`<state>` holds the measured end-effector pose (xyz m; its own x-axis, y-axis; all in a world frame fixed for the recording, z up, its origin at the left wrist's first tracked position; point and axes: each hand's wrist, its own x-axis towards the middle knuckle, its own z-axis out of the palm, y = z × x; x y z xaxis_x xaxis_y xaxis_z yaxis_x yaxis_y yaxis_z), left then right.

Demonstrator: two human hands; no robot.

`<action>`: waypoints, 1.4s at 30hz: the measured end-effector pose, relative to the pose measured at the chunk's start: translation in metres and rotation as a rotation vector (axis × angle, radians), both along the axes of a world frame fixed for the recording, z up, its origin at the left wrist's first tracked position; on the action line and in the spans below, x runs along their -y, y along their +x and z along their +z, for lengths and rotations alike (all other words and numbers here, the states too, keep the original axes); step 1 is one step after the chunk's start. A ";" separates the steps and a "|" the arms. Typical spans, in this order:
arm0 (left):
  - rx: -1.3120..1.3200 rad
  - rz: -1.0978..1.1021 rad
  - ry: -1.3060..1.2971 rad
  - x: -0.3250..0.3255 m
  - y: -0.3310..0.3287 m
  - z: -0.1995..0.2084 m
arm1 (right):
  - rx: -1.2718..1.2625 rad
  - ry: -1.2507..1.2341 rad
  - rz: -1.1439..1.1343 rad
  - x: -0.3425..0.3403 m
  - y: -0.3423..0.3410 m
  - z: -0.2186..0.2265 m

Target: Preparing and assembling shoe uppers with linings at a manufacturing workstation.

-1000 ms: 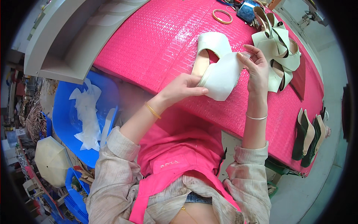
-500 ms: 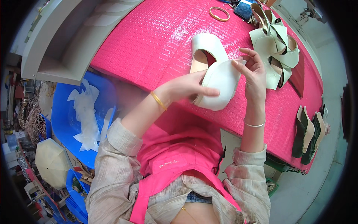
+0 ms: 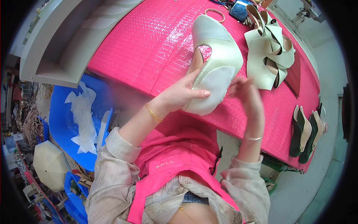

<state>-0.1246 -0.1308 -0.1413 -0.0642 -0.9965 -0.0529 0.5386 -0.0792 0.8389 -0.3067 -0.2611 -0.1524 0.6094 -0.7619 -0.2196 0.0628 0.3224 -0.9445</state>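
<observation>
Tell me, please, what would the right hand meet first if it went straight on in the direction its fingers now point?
Probably the near edge of the white shoe upper in the left hand; the right hand is blurred, so depth is unclear.

The right hand [image 3: 245, 91] is blurred, its contact with the shoe upper [image 3: 225, 58] unclear. The shoe upper hides some fingers of the left hand [image 3: 182, 92]. The picture's top cuts off the shelf [image 3: 56, 76] along the table's [image 3: 141, 56] left edge.

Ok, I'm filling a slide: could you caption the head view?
Left hand grips a pale shoe upper over a pink table, the blurred right hand close by.
</observation>
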 end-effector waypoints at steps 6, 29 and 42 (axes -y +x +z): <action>0.440 0.066 0.057 -0.017 -0.013 -0.005 | 0.225 -0.352 -0.222 0.006 0.024 0.032; -0.371 0.733 -0.047 0.024 0.014 0.023 | 0.142 -0.398 0.343 -0.038 0.081 0.033; 0.099 1.083 -0.115 0.029 0.015 0.039 | 0.129 -0.461 0.093 -0.071 0.094 0.042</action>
